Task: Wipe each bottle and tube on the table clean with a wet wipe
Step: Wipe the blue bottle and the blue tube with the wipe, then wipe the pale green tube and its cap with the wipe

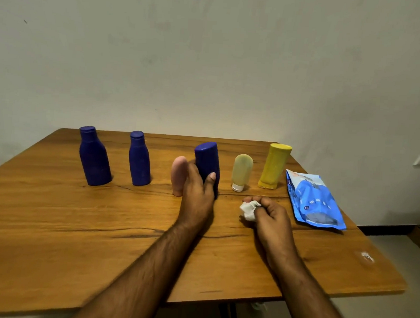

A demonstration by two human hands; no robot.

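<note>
Both forearms bare, extended forward over table.
Left hand reached furthest, fingers and thumb curled round blue tube, gripping low on its body. Right hand held nearer, knuckles up, fingers curled, pinching crumpled white wipe at fingertips.

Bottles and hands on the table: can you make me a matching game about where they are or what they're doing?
Things:
1. yellow bottle
2. wet wipe
3. left hand
4. blue pack

Clues:
A. lies flat at the right end of the table
B. holds a dark blue bottle
C. crumpled in the right hand
D. stands beside the pack

Pairs: 1-D, 2-C, 3-B, 4-A
</note>
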